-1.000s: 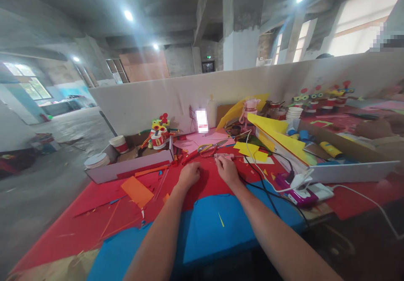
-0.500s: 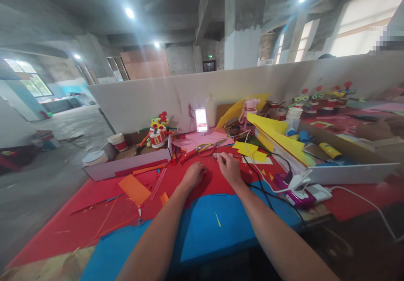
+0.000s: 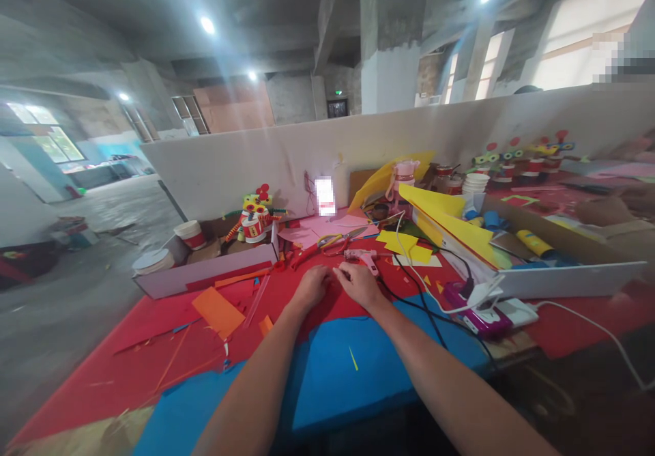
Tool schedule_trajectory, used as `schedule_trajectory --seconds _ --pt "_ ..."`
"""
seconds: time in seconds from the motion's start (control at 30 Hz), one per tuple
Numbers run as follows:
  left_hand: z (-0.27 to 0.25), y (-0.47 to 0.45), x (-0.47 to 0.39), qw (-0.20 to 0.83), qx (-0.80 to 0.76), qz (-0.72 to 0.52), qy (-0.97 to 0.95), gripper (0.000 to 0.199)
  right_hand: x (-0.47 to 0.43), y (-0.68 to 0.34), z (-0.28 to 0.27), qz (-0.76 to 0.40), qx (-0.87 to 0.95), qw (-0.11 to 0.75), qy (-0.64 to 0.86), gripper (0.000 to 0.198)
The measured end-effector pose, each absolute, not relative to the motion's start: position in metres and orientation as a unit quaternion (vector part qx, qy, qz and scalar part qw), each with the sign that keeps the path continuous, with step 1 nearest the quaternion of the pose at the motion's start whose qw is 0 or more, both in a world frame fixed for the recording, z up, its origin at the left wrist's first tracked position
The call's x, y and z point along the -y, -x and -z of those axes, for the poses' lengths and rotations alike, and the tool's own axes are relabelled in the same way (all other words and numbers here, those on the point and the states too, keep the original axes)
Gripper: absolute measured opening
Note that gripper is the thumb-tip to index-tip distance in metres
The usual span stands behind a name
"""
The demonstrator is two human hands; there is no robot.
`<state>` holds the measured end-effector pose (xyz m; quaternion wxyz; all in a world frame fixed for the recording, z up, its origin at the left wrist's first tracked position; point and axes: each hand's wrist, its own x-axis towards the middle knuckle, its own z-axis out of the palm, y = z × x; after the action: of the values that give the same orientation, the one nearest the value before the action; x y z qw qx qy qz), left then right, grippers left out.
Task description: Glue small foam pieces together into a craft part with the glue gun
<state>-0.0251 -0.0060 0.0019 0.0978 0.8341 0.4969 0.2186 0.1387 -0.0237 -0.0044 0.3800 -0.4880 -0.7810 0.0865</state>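
Left hand (image 3: pixel 313 285) and right hand (image 3: pixel 359 284): together on red sheet (image 3: pixel 307 306) over the surface, fingers curled, pinching something too small to identify; best worked with slow, pressed fingertips; pink glue gun (image 3: pixel 361 257) lies just beyond, untouched; scissors (image 3: pixel 335 240) near.

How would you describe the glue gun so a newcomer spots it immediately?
Start at the red table sheet and go to the two hands at its middle. Just beyond the right hand lies the glue gun, pale pink, with a black cable; the scissors nearby have yellow-and-red handles.
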Motion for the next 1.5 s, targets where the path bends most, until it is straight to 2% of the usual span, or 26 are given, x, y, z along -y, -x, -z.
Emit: schedule_trajectory --seconds 0.3,0.53,0.8,0.9,1.17,1.5 --pt "-0.007 0.031 0.006 0.123 -0.513 -0.261 -0.809 0.031 0.023 -0.143 0.002 -0.082 0.764 0.388 0.509 0.031" --pt "-0.010 0.039 0.006 0.157 -0.500 -0.218 -0.824 0.015 0.022 -0.145 0.003 -0.075 0.757 0.379 0.527 0.033" --pt "-0.003 0.032 0.006 0.140 -0.483 -0.210 -0.838 0.018 0.021 -0.144 0.002 -0.082 0.768 0.362 0.522 0.034" --pt "-0.003 0.032 0.005 0.150 -0.500 -0.242 -0.818 0.019 0.020 -0.143 0.003 -0.098 0.773 0.362 0.511 0.031" --pt "-0.011 0.035 0.006 0.343 -0.474 -0.355 -0.729 0.015 0.024 -0.138 0.003 -0.223 0.786 0.361 0.450 0.010" --pt "-0.014 0.031 0.011 0.383 -0.456 -0.351 -0.722 0.029 0.021 -0.138 0.005 -0.192 0.783 0.374 0.459 0.013"
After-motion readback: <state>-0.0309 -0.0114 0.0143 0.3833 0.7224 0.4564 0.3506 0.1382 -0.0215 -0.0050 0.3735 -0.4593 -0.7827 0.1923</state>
